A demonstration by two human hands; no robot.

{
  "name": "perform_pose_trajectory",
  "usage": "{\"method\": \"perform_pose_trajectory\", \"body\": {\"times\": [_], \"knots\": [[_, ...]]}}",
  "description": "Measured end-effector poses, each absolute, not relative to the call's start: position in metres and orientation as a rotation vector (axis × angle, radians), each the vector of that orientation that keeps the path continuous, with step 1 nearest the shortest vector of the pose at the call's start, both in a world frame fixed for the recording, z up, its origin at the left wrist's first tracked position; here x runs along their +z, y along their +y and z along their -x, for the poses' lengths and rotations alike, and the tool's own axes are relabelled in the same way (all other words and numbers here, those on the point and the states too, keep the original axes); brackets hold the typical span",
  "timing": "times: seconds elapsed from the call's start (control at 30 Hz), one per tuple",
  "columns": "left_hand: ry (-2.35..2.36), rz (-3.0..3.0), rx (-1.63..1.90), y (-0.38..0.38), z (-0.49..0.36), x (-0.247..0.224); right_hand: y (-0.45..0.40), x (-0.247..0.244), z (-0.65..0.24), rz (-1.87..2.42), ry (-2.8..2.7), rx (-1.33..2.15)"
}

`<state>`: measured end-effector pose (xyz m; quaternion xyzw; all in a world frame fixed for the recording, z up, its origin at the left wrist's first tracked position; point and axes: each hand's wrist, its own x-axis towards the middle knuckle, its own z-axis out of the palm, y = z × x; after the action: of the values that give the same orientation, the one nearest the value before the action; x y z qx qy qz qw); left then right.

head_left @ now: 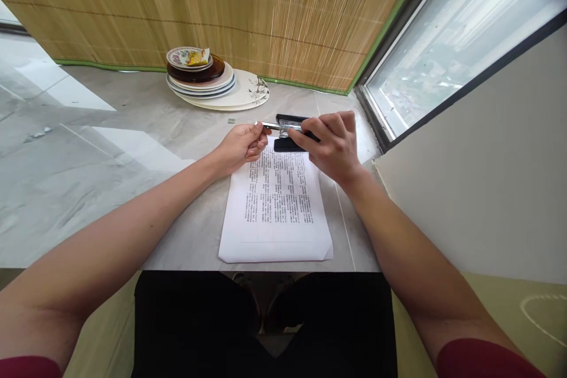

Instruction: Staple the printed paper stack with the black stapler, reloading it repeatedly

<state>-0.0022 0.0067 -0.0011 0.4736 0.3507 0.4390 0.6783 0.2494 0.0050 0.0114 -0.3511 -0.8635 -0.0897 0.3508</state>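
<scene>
A black stapler is spread apart above the top end of a stack of printed paper, its metal magazine showing between the upper arm and the base. My right hand is closed around the stapler's hinge end. The fingers of my left hand are pinched at the front tip of the magazine; whether a staple is between them is too small to tell. To the left of the stapler, a small strip of staples lies on the grey marble-look counter.
Stacked plates stand at the back, with a yellow wrapper on top. Behind them hangs a bamboo blind. A window frame and a white wall panel border the right side. A small crumpled scrap lies far left.
</scene>
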Motion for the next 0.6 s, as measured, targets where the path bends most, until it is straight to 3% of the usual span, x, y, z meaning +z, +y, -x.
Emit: {"method": "perform_pose_trajectory", "body": {"times": [0.23,0.6], "knots": [[0.795,-1.04,0.978,0.0078,0.0033,0.0,0.0075,0.0124,-0.2524,0.881,-2.248,-0.152],[0.811,-1.0,0.966,0.0055,0.0055,0.006,0.0047,0.0126,-0.2544,0.969,-2.341,-0.413]]}}
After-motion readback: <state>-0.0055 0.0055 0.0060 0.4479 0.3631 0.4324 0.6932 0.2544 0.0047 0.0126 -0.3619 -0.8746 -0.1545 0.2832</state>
